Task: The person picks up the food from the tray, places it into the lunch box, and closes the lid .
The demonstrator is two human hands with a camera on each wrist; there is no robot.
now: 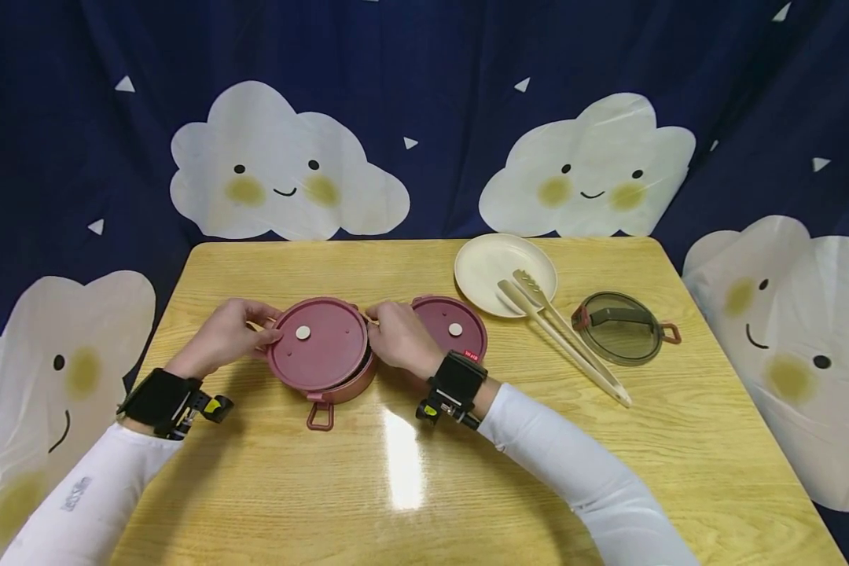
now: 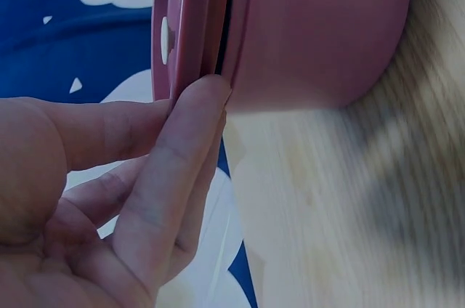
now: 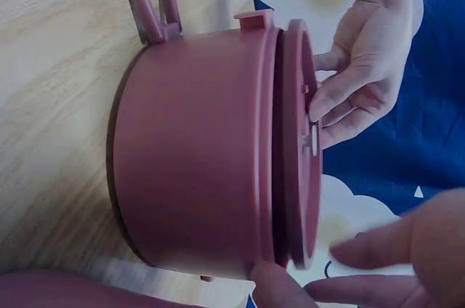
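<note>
A dark pink pot [image 3: 196,148] stands on the table left of centre. Its round pink lid [image 1: 325,354], with a small white button, sits tilted over the rim, and a dark gap shows between them along the right side. My left hand [image 1: 237,334] pinches the lid's left edge, thumb on top and fingertips underneath, as the left wrist view [image 2: 138,192] shows. At the pot's right side is my right hand [image 1: 403,338]; one fingertip touches the rim, while the thumb stands apart from the lid in the right wrist view.
A second pink pot with its lid [image 1: 442,318] stands just right, partly behind my right hand. Farther right are a cream plate [image 1: 477,271], cream tongs [image 1: 573,346] leaning on it, and a glass lid [image 1: 622,346] with pink handles. A dark curtain [image 1: 439,63] hangs behind the table.
</note>
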